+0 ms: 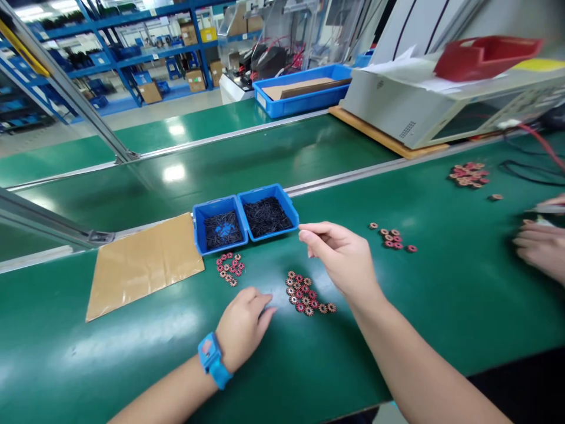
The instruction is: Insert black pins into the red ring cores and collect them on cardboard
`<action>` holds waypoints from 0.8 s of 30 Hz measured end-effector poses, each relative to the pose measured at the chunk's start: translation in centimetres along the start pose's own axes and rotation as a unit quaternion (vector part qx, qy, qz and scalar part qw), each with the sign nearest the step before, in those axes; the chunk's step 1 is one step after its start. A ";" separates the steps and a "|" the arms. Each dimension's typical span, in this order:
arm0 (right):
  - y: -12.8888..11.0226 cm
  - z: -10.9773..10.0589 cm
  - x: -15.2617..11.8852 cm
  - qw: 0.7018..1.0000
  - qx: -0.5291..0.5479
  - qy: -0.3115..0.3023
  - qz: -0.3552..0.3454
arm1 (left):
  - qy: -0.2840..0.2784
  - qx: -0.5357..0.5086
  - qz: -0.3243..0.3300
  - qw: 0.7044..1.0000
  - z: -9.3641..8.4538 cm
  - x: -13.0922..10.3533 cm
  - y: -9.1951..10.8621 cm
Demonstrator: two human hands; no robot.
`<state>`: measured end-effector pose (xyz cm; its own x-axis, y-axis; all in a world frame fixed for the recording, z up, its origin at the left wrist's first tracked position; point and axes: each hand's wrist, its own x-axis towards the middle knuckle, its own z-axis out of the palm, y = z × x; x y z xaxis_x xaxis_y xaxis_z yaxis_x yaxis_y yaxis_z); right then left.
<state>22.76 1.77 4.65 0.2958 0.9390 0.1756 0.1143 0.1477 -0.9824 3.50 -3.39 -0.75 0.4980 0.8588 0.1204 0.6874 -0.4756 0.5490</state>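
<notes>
Head view: the right hand (342, 253) is pressing thumb and forefinger together at the near corner of the right-hand blue bin (276, 233) (whether anything thin is sitting between the tips, one cannot tell). The left hand (242, 323) is hovering low above the green worktop (154, 368), thumb and forefinger slightly spread, holding nothing visible. Toothed rings are lying in one cluster (226, 268) before the left-hand blue bin (197, 237) and another (302, 292) between the hands, probably for easy reach. The bins are standing side by side, their walls presumably corralling the slender black pieces (267, 215). The rings are showing notched edges in red and copper tones; the bins are looking smooth and plastic, while a flat brown sheet (145, 265) is gleaming beside them.
</notes>
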 end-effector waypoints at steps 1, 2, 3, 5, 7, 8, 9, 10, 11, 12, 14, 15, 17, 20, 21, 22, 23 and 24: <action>0.1 0.0 0.1 1.000 0.005 0.001 0.001 | -0.003 -0.008 -0.001 1.000 0.5 0.7 0.2; 0.1 0.1 0.1 1.000 0.009 0.003 0.003 | -0.005 -0.016 0.000 1.000 0.9 1.5 0.4; 0.2 0.1 0.1 1.000 0.012 0.004 0.006 | -0.007 -0.025 0.000 1.000 1.3 2.2 0.6; 0.4 0.2 0.2 1.000 0.016 0.004 0.012 | -0.008 -0.046 0.000 0.999 1.6 3.2 0.9; 0.4 0.2 0.3 1.000 0.018 0.002 0.012 | -0.006 -0.064 -0.002 0.998 1.7 3.8 1.3; 0.4 0.2 0.4 1.000 0.018 0.001 0.009 | -0.004 -0.071 -0.002 0.997 1.7 4.0 1.4; 0.4 0.3 0.4 1.000 0.019 -0.001 0.003 | 0.000 -0.077 -0.001 0.997 1.7 4.1 1.5; 0.5 0.3 0.5 1.000 0.018 -0.003 -0.002 | 0.004 -0.083 0.001 0.997 1.7 4.2 1.5; 0.5 0.3 0.5 1.000 0.018 -0.006 -0.006 | 0.009 -0.089 0.004 0.996 1.7 4.3 1.6; 0.5 0.3 0.6 1.000 0.018 -0.008 -0.010 | 0.015 -0.096 0.007 0.995 1.6 4.4 1.5; 0.6 0.4 0.6 1.000 0.017 -0.010 -0.014 | 0.024 -0.113 0.011 0.993 1.5 4.4 1.4; 0.7 0.4 0.6 1.000 0.017 -0.011 -0.017 | 0.026 -0.122 0.009 0.992 1.4 4.3 1.3; 0.8 0.4 0.6 1.000 0.014 -0.012 -0.024 | 0.025 -0.144 -0.006 0.989 1.0 3.6 0.9; 1.0 0.5 0.7 0.999 0.013 -0.013 -0.034 | 0.014 -0.187 -0.044 0.981 0.2 1.7 0.1; 1.1 0.5 0.7 0.999 0.012 -0.013 -0.038 | 0.012 -0.203 -0.052 0.978 0.0 1.0 -0.2; 1.1 0.6 0.7 0.999 0.010 -0.013 -0.043 | 0.012 -0.218 -0.056 0.974 -0.2 0.4 -0.5; 1.1 0.6 0.7 0.999 0.005 -0.013 -0.048 | 0.010 -0.232 -0.057 0.971 -0.4 -0.2 -0.7; 1.2 0.6 0.7 0.998 -0.003 -0.013 -0.053 | 0.009 -0.243 -0.056 0.968 -0.5 -0.5 -0.9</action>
<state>22.49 2.79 3.58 0.2564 0.9260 0.2772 0.1498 0.2453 -0.9578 2.31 -3.29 -0.89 0.4228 0.9049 0.0487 0.4040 -0.2363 0.8837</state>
